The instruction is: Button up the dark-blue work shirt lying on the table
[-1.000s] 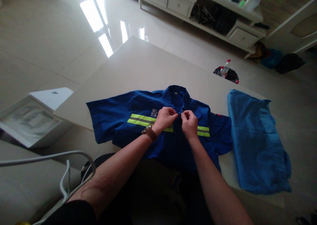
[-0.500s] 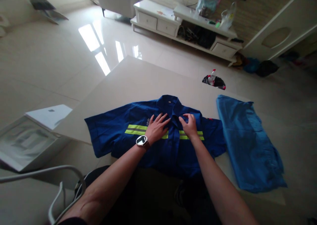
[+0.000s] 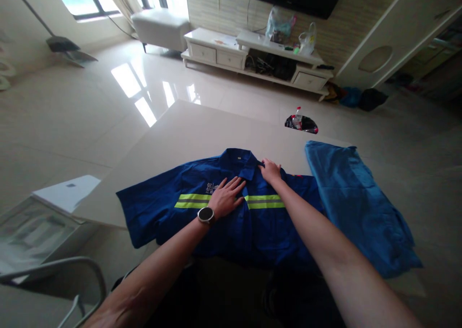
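A dark blue work shirt with yellow-green reflective bands lies spread, front up, across the table, its collar toward the far side. My left hand, with a watch on its wrist, rests flat on the chest beside the front opening, fingers stretched out. At the shoulder, just right of the collar, my right hand has its fingers bent and pinched on the fabric. Folded lighter blue cloth lies on the table at the right, against the shirt's sleeve.
A black bag with red-capped bottles shows past the table's far edge. Beyond it stands a white TV cabinet with plastic bags on top. A white box is at the left, and a chair frame at lower left.
My right hand has moved from the front placket up to the shoulder beside the collar. The front edges now lie closer together. My left hand stays on the chest; the view has tilted upward.
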Tool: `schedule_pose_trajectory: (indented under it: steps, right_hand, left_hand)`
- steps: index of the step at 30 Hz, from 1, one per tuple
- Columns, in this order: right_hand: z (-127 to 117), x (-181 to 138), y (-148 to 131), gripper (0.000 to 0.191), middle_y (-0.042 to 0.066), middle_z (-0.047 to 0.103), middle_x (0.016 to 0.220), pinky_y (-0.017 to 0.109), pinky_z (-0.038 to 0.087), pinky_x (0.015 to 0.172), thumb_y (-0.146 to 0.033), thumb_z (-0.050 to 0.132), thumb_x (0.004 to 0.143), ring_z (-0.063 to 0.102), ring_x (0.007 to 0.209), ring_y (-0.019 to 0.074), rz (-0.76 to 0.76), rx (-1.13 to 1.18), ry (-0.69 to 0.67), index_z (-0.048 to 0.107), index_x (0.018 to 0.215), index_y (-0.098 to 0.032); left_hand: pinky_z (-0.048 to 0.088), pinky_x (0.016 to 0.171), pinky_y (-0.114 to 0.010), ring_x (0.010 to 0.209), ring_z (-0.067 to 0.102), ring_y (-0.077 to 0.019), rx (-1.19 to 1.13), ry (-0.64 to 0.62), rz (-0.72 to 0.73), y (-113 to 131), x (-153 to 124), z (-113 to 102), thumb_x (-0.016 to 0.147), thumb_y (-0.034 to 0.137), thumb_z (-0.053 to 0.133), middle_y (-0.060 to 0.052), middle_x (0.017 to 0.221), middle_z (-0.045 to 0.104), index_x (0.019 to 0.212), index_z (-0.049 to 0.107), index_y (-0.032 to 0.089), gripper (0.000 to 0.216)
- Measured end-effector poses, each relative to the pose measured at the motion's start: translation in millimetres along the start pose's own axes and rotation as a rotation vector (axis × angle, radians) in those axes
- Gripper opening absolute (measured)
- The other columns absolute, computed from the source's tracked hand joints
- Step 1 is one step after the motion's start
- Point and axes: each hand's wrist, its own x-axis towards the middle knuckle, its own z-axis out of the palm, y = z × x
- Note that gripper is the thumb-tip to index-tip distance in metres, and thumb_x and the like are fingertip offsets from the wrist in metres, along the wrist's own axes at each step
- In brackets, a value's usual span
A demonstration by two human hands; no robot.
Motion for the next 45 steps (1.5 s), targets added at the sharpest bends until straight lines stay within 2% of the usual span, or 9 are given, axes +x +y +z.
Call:
schedule_pose_trajectory:
  steps: [7,13,16,21,26,32,35,40,45]
  right_hand:
    - [-10.7,22.2,10.3,0.021,0.015,0.07,0.117,0.045,0.041,0.095,-0.03,0.053,0.094,0.06,0.112,0.0308,0.074,-0.028,0.012,0.068,0.105,-0.02]
    - [-19.5,24.0,-11.3,0.045,0.019,0.055,0.145,0.045,0.039,0.105,-0.028,0.04,0.098,0.047,0.133,0.0316,-0.134,0.046,0.264,0.054,0.138,-0.015]
    - [-4.9,11.9,-16.6,0.052,0.009,0.039,0.162,0.045,0.03,0.117,-0.039,0.04,0.102,0.031,0.149,0.0271,-0.39,0.036,0.112,0.045,0.151,-0.023]
    - [26.9,19.3,-8.5,0.054,0.002,0.027,0.169,0.051,0.02,0.121,-0.044,0.039,0.104,0.02,0.155,0.0245,-0.364,-0.011,-0.01,0.037,0.157,-0.034]
    - [19.1,61.8,-7.7,0.052,0.002,0.03,0.168,0.058,0.012,0.122,-0.041,0.037,0.105,0.015,0.156,0.028,-0.33,-0.091,0.069,0.04,0.156,-0.032]
    - [6.4,44.5,-24.6,0.048,0.009,0.04,0.161,0.055,0.029,0.117,-0.033,0.036,0.104,0.025,0.151,0.031,-0.222,-0.054,0.202,0.047,0.15,-0.022]
    - [9.1,-0.3,-26.5,0.044,0.011,0.049,0.153,0.048,0.04,0.111,-0.033,0.041,0.102,0.038,0.142,0.0283,-0.38,0.077,0.19,0.052,0.143,-0.023]
    - [16.7,-59.1,-18.0,0.054,0.009,0.036,0.162,0.049,0.038,0.115,-0.036,0.045,0.101,0.034,0.147,0.0262,-0.631,0.199,0.008,0.041,0.154,-0.026]
    - [25.2,-69.9,-23.0,0.054,-0.003,0.024,0.169,0.067,0.029,0.114,-0.049,0.043,0.102,0.023,0.153,0.0348,-0.629,-0.012,-0.18,0.036,0.156,-0.045]
  left_hand:
    - [0.019,0.128,-0.047,0.156,0.024,-0.0238,0.007,-0.086,0.03,-33.1,12.6,-14.1,0.099,0.047,0.05,-0.007,0.166,0.032,0.159,0.035,0.025,0.066]
    - [0.016,0.128,-0.046,0.157,0.023,-0.0214,-0.018,-0.087,0.086,-53.7,47.3,-20.8,0.103,0.035,0.041,-0.004,0.166,0.033,0.159,0.036,0.028,0.056]
    - [0.015,0.128,-0.048,0.157,0.022,-0.0224,-0.009,-0.098,0.097,-67.9,65.4,-23.6,0.103,0.036,0.04,-0.001,0.167,0.032,0.155,0.042,0.034,0.052]
    - [0.023,0.125,-0.05,0.15,0.036,-0.0261,-0.02,-0.005,0.046,-81.5,82.6,-30.5,0.098,0.03,0.049,-0.006,0.16,0.046,0.145,0.055,0.029,0.048]
    - [0.05,0.096,-0.038,0.106,0.065,-0.0244,-0.05,0.221,-0.317,-21.4,40.2,-41.3,0.092,0.018,0.052,-0.012,0.113,0.068,0.11,0.066,0.02,0.023]
    - [0.049,0.078,-0.031,0.092,0.066,-0.023,-0.079,-0.13,-0.496,70.6,-23.3,-18.5,0.089,0.032,0.066,-0.009,0.103,0.066,0.1,0.061,0.019,0.018]
    - [0.045,0.078,-0.03,0.093,0.066,-0.0211,-0.112,-0.084,-0.54,72.2,-25.9,-8.4,0.095,0.02,0.053,-0.01,0.103,0.068,0.099,0.062,0.018,0.01]
    - [0.039,0.063,-0.027,0.07,0.062,-0.0183,-0.547,-0.027,-0.789,32.2,-28.9,-15.9,0.096,0.039,0.054,-0.006,0.078,0.068,0.08,0.064,0.016,0.03]
    - [0.038,0.065,-0.028,0.079,0.066,-0.0207,-0.364,-0.076,-0.873,28.7,-59.3,-31.4,0.09,0.043,0.063,-0.007,0.09,0.073,0.092,0.064,0.02,0.023]
